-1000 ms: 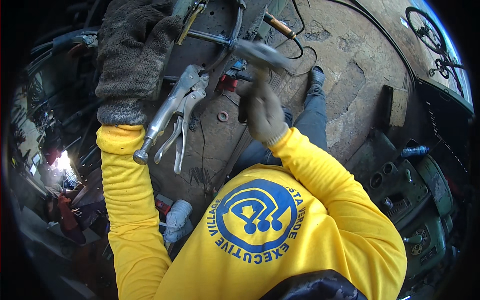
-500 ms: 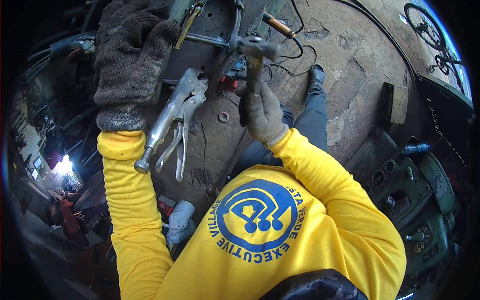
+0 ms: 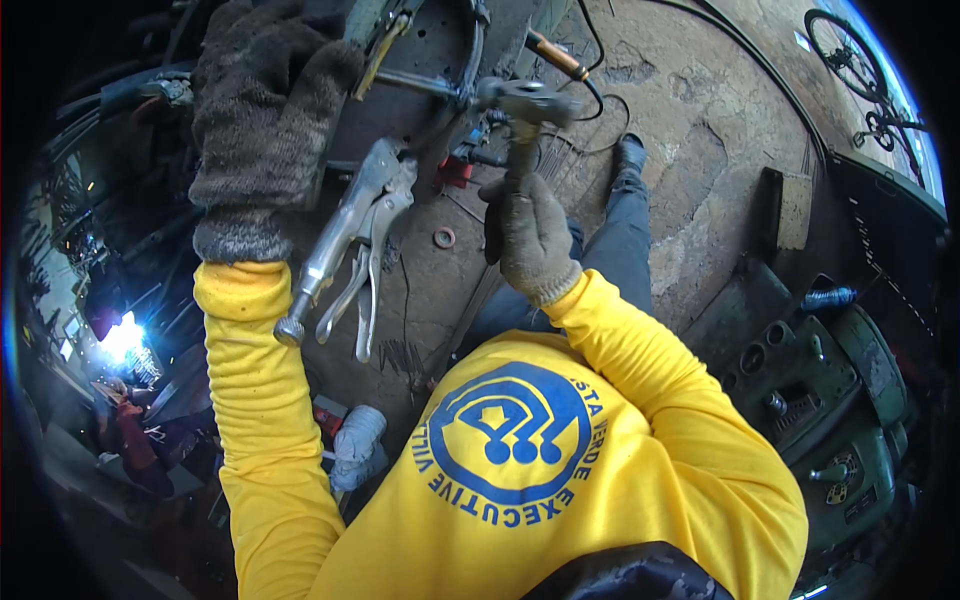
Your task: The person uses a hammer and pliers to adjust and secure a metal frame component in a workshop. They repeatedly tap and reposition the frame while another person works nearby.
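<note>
In my right hand [image 3: 535,240], gloved in grey-brown, is a hammer [image 3: 521,150], its handle gripped upright and its metal head beside the end of a rod on the metal frame [image 3: 420,50]. My left hand [image 3: 262,125], in a thick dark knit glove, is closed over the left edge of that frame; its fingertips are partly hidden. Below the frame, silver locking pliers [image 3: 345,235] stick out toward me, jaws at the frame's near side. A yellowish clamp-like tool [image 3: 382,55] sits by my left thumb.
An orange-handled tool with a black cable [image 3: 558,52] lies beyond the hammer. A red ring [image 3: 444,237] is on the floor. Bright welding light [image 3: 124,338] glows at far left beside another person. Green machinery [image 3: 800,370] stands right; a bicycle [image 3: 850,55] is far right.
The hammer head has shifted slightly right and down, away from the rod end, with my right hand tilting along. My left hand keeps its place.
</note>
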Demonstrator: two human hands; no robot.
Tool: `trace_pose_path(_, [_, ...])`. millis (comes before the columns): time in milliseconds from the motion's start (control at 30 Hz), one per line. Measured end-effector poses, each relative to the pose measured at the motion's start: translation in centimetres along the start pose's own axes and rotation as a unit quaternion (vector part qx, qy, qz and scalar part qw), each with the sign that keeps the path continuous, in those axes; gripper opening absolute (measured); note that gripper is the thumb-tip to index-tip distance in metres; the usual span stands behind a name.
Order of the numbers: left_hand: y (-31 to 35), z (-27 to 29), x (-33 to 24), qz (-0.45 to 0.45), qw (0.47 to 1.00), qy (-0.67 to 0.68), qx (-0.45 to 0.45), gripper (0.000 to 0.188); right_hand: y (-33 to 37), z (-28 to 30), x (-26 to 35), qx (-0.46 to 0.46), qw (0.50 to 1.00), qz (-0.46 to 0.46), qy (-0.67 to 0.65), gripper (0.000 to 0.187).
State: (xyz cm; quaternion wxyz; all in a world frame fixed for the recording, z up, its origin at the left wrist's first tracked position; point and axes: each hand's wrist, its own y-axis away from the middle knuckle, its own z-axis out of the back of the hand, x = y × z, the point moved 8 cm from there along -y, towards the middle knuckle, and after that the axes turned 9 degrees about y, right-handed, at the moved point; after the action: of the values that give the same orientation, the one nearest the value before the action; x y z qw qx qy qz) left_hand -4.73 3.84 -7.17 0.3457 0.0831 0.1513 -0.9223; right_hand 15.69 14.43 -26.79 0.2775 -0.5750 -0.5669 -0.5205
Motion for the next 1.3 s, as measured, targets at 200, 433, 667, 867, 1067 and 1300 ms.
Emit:
trace_pose_path(200, [-0.5, -0.1, -0.7, 0.127, 0.957, 0.234, -0.113, 0.031, 0.4, 1.2, 2.9, -0.028, 0.990, 0.104, -0.095, 0.055])
trace_pose_path(433, [-0.4, 0.0, -0.1, 0.106, 0.963, 0.206, -0.138, 0.033, -1.3, 0.1, -0.3, -0.005, 0.998, 0.050, 0.045, 0.051])
trace_pose_path(667, [-0.1, 1.1, -0.9, 0.032, 0.995, 0.030, -0.087, 0.034, 0.9, 0.8, 2.5, -0.026, 0.991, 0.124, -0.052, 0.055])
trace_pose_path(867, [-0.3, 0.7, -1.1, 0.010, 0.995, 0.033, -0.090, 0.035, -1.0, -0.1, -0.9, -0.002, 0.992, -0.055, 0.112, 0.043])
trace_pose_path(1067, [-0.5, 1.0, -1.7, 0.013, 0.998, 0.009, -0.058, 0.035, 0.0, 1.3, 0.8, -0.029, 0.984, 0.151, 0.089, 0.062])
trace_pose_path(1300, [-1.2, 0.7, -1.2, 0.008, 0.998, 0.011, -0.054, 0.035, -2.4, 0.4, 0.6, -0.026, 0.941, 0.236, 0.239, 0.055])
